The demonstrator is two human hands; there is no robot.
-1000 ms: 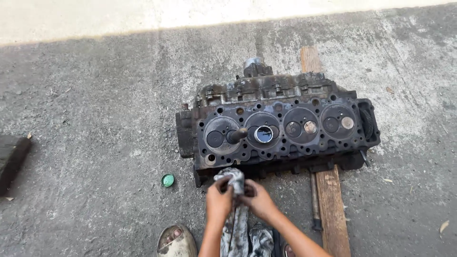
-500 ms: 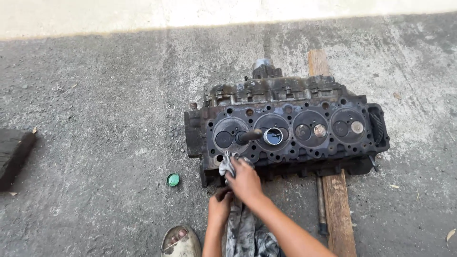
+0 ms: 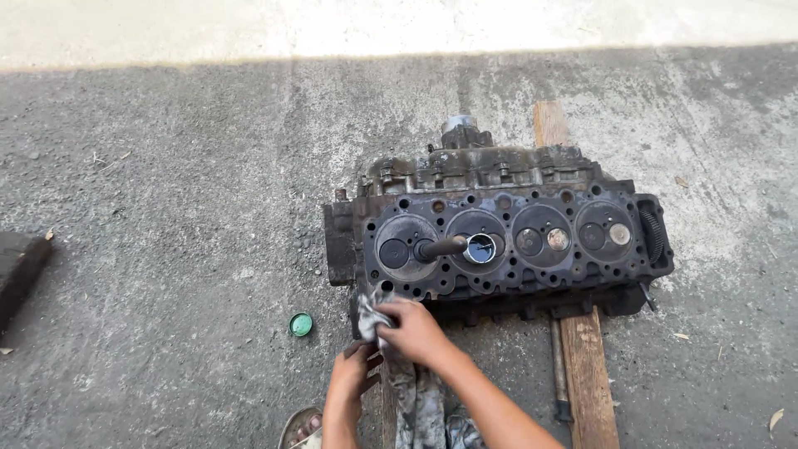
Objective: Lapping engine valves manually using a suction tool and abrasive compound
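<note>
One grey rag, bunched and pressed against the near left corner of the cylinder head, clamped in the closed fingers of the right hand. Just below, the left hand, down by the rag's hanging tail; impossible to tell whether closed on the cloth or only beside it.

Probably best here: keep the wad tight, wipe along the near edge in short strokes, turn to a cleaner fold often, and steer clear of the dark rod leaning out of the second chamber from the left.

Across a wooden plank on the concrete ground, the head lying with four round chambers facing up. Along the plank's left edge, a thin metal bar. Left of the hands, apart from the head, a small green cap. At the bottom edge of view, a sandalled foot; far left, a dark block.
</note>
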